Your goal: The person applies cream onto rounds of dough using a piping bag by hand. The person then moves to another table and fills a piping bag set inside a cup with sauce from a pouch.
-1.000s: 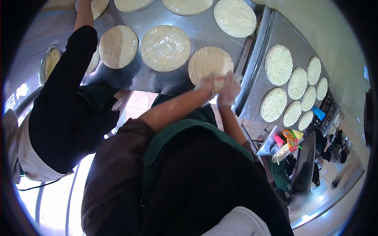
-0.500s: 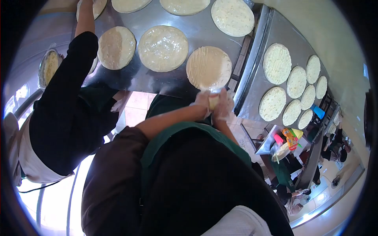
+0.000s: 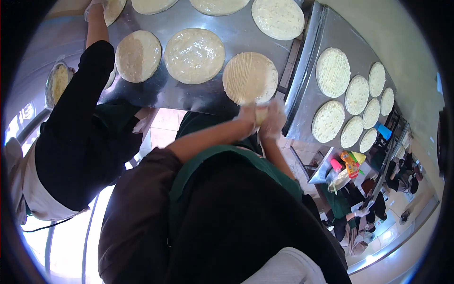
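Observation:
In the middle of the head view, my left hand [image 3: 246,117] and my right hand [image 3: 273,124], both in clear plastic gloves, are closed around a small pale yellow lump [image 3: 260,116]. Motion blurs the fingers, and I cannot make out exactly what the lump is. Just beyond my hands, at the near edge of the metal table [image 3: 189,100], lies a round flat dough [image 3: 249,78]. Most of its top is tan and ridged, with a whiter strip on the right. Left of it rests a glossy dough round [image 3: 194,56].
A co-worker's dark sleeve [image 3: 82,85] reaches across on the left, beside an oval container [image 3: 60,83]. A half-tan dough round [image 3: 138,57] lies nearby. On the right, a second metal surface [image 3: 302,124] holds several pale rounds [image 3: 333,72]. People work lower right.
My hands stay closed on the pale lump and have shifted slightly right and up. The view has moved a little. The co-worker's raised hand at the upper left has shifted left.

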### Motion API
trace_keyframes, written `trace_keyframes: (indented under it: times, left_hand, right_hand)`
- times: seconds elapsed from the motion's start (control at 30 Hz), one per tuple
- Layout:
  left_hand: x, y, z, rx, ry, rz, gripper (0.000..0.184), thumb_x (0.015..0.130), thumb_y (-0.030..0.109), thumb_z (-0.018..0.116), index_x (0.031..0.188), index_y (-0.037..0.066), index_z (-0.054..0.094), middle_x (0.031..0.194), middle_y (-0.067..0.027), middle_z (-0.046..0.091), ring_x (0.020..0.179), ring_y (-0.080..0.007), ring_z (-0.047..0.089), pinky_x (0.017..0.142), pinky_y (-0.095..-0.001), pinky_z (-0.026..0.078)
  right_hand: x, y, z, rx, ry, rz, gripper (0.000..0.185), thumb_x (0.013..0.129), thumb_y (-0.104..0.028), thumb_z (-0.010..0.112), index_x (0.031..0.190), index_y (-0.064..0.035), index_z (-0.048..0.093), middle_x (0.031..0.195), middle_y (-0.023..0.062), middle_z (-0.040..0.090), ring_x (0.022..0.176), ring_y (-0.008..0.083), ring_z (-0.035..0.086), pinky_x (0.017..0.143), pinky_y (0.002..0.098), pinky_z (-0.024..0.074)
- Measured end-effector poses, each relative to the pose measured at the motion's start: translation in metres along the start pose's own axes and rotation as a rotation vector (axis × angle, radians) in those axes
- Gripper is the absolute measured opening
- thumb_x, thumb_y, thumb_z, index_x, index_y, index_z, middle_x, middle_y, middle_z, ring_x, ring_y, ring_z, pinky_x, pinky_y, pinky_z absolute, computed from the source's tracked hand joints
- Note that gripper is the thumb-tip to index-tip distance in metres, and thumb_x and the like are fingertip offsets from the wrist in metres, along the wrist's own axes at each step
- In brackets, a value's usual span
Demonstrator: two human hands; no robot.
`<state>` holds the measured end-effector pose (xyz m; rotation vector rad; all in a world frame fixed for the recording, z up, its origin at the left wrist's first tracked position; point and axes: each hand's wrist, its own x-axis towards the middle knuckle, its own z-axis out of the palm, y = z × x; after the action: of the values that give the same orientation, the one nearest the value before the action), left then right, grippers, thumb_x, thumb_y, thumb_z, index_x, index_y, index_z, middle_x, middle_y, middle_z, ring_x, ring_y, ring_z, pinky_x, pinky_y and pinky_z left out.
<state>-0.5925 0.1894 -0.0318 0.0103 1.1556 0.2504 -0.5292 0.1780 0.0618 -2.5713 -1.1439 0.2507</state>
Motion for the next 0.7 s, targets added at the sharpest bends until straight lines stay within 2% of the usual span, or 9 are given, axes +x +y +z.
trace_keyframes:
  times: [0.17,0.27,0.33,0.4,0.47,0.53,0.6,0.67,0.7]
  left_hand:
    - [0.010,0.091,0.077,0.530,0.111,0.071,0.042,0.084,0.040,0.041,0.100,0.005,0.059,0.091,-0.0165,0.058,0.078,-0.0251,0.058,0.069,-0.0394,0.047]
    - [-0.010,0.051,0.045,0.255,-0.001,0.069,0.039,0.084,0.034,0.043,0.103,0.004,0.057,0.093,-0.0165,0.058,0.080,-0.0254,0.059,0.072,-0.0380,0.047]
    - [-0.008,-0.004,0.002,-0.249,-0.203,-0.055,0.034,0.083,0.024,0.043,0.106,0.001,0.055,0.096,-0.0157,0.058,0.083,-0.0249,0.060,0.076,-0.0364,0.048]
    - [-0.022,0.005,0.012,-0.200,-0.138,-0.043,0.035,0.083,0.025,0.044,0.108,0.001,0.054,0.095,-0.0160,0.058,0.080,-0.0252,0.059,0.074,-0.0368,0.049]
    - [0.031,0.018,0.022,0.095,-0.166,0.109,0.036,0.083,0.026,0.044,0.108,0.003,0.054,0.094,-0.0167,0.057,0.079,-0.0265,0.059,0.071,-0.0382,0.049]
    - [0.043,0.068,0.072,0.422,0.045,0.137,0.042,0.085,0.035,0.036,0.095,0.000,0.057,0.084,-0.0172,0.058,0.074,-0.0231,0.057,0.062,-0.0408,0.044]
    - [0.013,0.080,0.084,0.650,0.084,0.308,0.045,0.086,0.037,0.035,0.093,-0.001,0.058,0.081,-0.0166,0.057,0.073,-0.0227,0.056,0.061,-0.0413,0.043]
    - [0.004,0.054,0.060,0.455,0.017,0.257,0.042,0.086,0.035,0.037,0.091,-0.002,0.058,0.080,-0.0155,0.058,0.073,-0.0228,0.057,0.062,-0.0399,0.044]
    - [0.010,0.027,0.037,0.148,-0.019,0.110,0.038,0.086,0.031,0.039,0.092,-0.002,0.057,0.080,-0.0146,0.058,0.073,-0.0230,0.058,0.063,-0.0383,0.046]
  right_hand:
    - [0.097,-0.054,-0.033,0.887,0.082,0.591,0.030,0.084,-0.027,0.051,0.073,0.0007,0.054,0.065,0.0084,0.056,0.058,0.0166,0.050,0.056,0.0341,0.0403]
    - [0.040,-0.006,-0.005,-0.279,-0.002,-0.024,0.029,0.083,-0.026,0.051,0.072,0.0006,0.054,0.070,0.0065,0.057,0.061,0.0156,0.051,0.056,0.0327,0.0410]
    - [-0.001,-0.019,-0.007,0.818,0.055,0.804,0.027,0.084,-0.026,0.050,0.074,-0.0007,0.054,0.069,0.0086,0.058,0.065,0.0186,0.054,0.056,0.0338,0.0419]
    - [0.007,-0.018,-0.004,0.666,0.102,0.589,0.027,0.084,-0.025,0.050,0.074,-0.0008,0.055,0.070,0.0098,0.058,0.065,0.0200,0.055,0.055,0.0344,0.0419]
    - [0.038,0.002,-0.001,-0.230,0.006,0.009,0.029,0.083,-0.026,0.052,0.071,-0.0004,0.055,0.068,0.0082,0.058,0.061,0.0184,0.053,0.054,0.0341,0.0412]
    - [0.082,-0.031,-0.021,0.654,0.074,0.468,0.028,0.084,-0.027,0.051,0.072,-0.0018,0.055,0.066,0.0085,0.056,0.059,0.0169,0.053,0.052,0.0339,0.0404]
    - [0.101,-0.039,-0.024,1.024,0.091,0.678,0.028,0.085,-0.028,0.049,0.073,-0.0031,0.055,0.065,0.0111,0.056,0.058,0.0181,0.054,0.051,0.0345,0.0401]
    - [0.060,0.001,-0.007,-0.202,0.078,-0.091,0.016,0.082,-0.022,0.048,0.086,-0.0069,0.052,0.067,0.0131,0.056,0.062,0.0248,0.057,0.050,0.0372,0.0421]
    - [0.032,0.007,-0.002,-0.161,0.004,-0.004,0.014,0.080,-0.019,0.047,0.089,-0.0086,0.051,0.071,0.0131,0.057,0.068,0.0284,0.057,0.054,0.0401,0.0429]
